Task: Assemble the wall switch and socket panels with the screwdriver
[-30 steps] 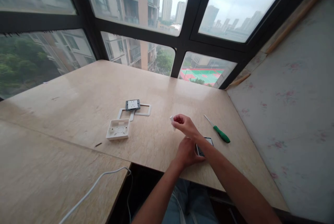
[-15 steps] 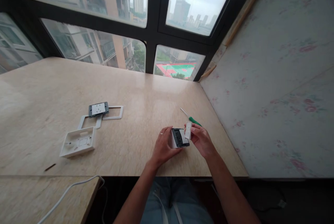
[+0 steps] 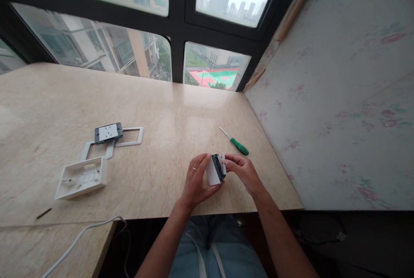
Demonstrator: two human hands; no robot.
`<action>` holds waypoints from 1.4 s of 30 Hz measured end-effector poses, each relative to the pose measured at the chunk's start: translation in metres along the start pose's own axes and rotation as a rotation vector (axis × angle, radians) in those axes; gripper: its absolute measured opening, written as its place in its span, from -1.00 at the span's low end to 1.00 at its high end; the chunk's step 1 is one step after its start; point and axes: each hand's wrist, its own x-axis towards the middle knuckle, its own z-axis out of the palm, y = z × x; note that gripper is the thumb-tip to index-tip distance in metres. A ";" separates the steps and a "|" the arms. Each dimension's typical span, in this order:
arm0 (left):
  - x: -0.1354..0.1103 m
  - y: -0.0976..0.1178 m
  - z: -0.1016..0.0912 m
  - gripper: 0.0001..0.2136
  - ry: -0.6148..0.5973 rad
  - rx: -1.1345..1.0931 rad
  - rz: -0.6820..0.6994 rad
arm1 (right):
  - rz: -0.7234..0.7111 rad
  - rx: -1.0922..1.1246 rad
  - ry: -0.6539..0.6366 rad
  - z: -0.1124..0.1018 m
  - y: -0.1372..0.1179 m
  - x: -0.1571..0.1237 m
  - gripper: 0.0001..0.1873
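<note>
My left hand [image 3: 196, 181] grips a small switch module [image 3: 215, 169], white outside with a dark grey face, held above the near edge of the table [image 3: 168, 109]. My right hand [image 3: 243, 172] pinches a small white piece against the module's right side; the piece is mostly hidden by my fingers. A ring shows on a finger of my left hand. A green-handled screwdriver [image 3: 238, 145] lies on the table just beyond my right hand.
At the left lie a white mounting box [image 3: 82, 178], two white frames [image 3: 129, 137] and a grey socket module [image 3: 108, 133] on them. A white cable [image 3: 80, 237] runs off the near left edge. A papered wall [image 3: 339, 96] bounds the right; windows stand behind.
My right hand brought the small white piece from over the table to the module, which my left hand lifted off the table. The module now stands turned edge-on between both hands. The view swung right.
</note>
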 end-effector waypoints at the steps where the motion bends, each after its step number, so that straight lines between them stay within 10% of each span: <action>1: 0.000 0.001 0.000 -0.22 0.005 0.014 0.017 | 0.001 -0.011 -0.009 0.000 0.000 0.000 -0.60; 42: -0.003 0.002 -0.001 -0.28 0.045 -0.021 -0.063 | -0.341 -0.549 0.104 0.020 0.020 -0.032 -0.58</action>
